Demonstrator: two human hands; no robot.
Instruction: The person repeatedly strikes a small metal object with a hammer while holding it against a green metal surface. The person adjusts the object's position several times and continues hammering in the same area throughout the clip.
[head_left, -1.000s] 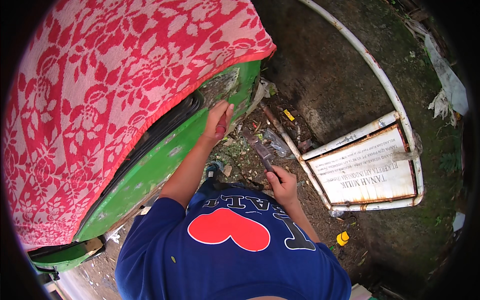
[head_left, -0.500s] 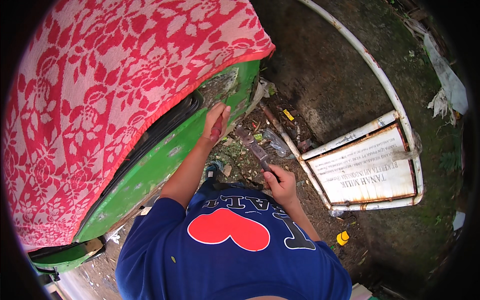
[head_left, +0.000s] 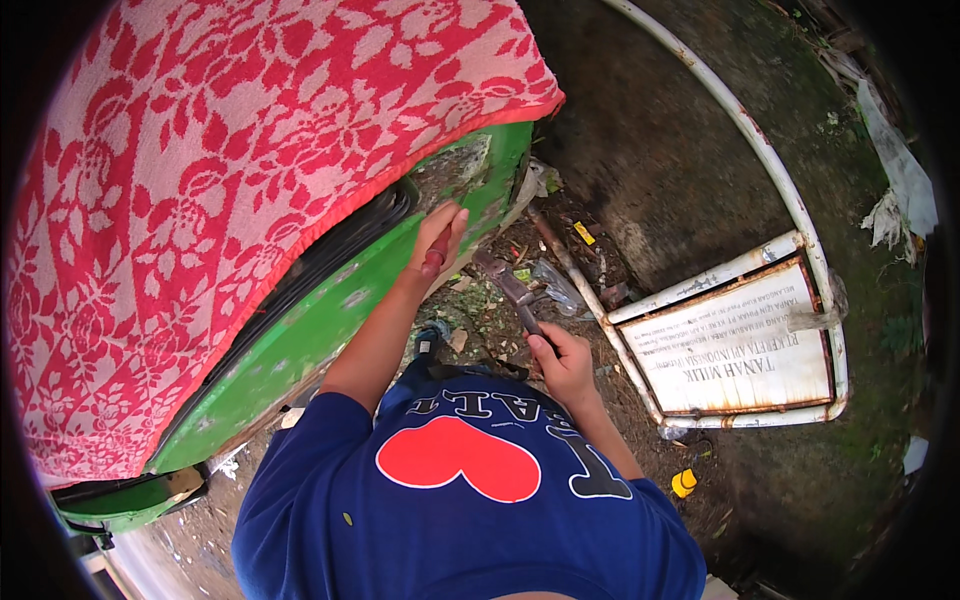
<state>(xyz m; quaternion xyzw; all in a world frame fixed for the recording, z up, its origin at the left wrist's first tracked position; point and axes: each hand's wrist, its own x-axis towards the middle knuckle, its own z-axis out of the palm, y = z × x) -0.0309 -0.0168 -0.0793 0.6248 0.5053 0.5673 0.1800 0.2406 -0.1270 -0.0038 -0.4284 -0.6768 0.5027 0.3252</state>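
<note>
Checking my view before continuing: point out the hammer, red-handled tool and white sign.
Hammer (head_left: 514,292), head view: its metal shank.
Red-handled tool (head_left: 433,262), head view: handle's butt end.
White sign (head_left: 732,342), head view: middle of its panel.

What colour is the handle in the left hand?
Dark red: the handle shows in the head view.

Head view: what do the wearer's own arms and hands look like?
The left hand and right hand are ungloved. No watch or band shows on either bare forearm. The short sleeves are plain dark blue, part of a shirt with a white-edged red heart and dark, pale-outlined lettering.
</note>
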